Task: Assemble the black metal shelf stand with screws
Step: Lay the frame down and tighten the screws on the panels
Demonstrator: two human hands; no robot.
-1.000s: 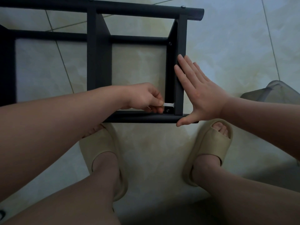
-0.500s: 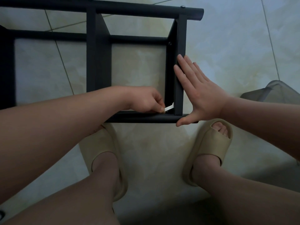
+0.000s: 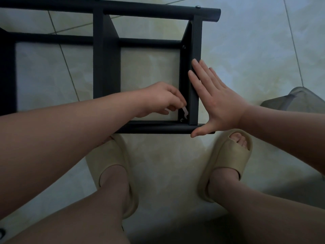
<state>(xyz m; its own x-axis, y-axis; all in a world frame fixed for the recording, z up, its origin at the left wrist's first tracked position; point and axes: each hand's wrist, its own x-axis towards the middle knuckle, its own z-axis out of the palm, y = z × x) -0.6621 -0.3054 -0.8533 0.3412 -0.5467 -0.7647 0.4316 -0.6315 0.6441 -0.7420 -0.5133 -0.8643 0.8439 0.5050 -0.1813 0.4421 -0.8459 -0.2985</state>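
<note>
The black metal shelf stand (image 3: 107, 55) stands on the tiled floor in front of my feet. My left hand (image 3: 161, 99) reaches inside the frame and pinches a small white flat wrench (image 3: 185, 112). The wrench's jaw points down at a screw (image 3: 181, 119) in the near right inner corner. My right hand (image 3: 216, 101) lies flat, fingers straight, against the outside of the right upright bar (image 3: 195, 71). Its thumb rests on the end of the near bottom tube (image 3: 158, 128). Another screw (image 3: 184, 47) sits higher on the same upright.
My two feet in beige slides (image 3: 228, 162) stand just in front of the stand. A grey object (image 3: 297, 99) lies on the floor at the right edge. Two screw heads (image 3: 197, 6) show on the top tube.
My left hand has swung the white wrench from lying level to standing nearly upright over the corner screw, and has risen a little. My right hand has stayed in place.
</note>
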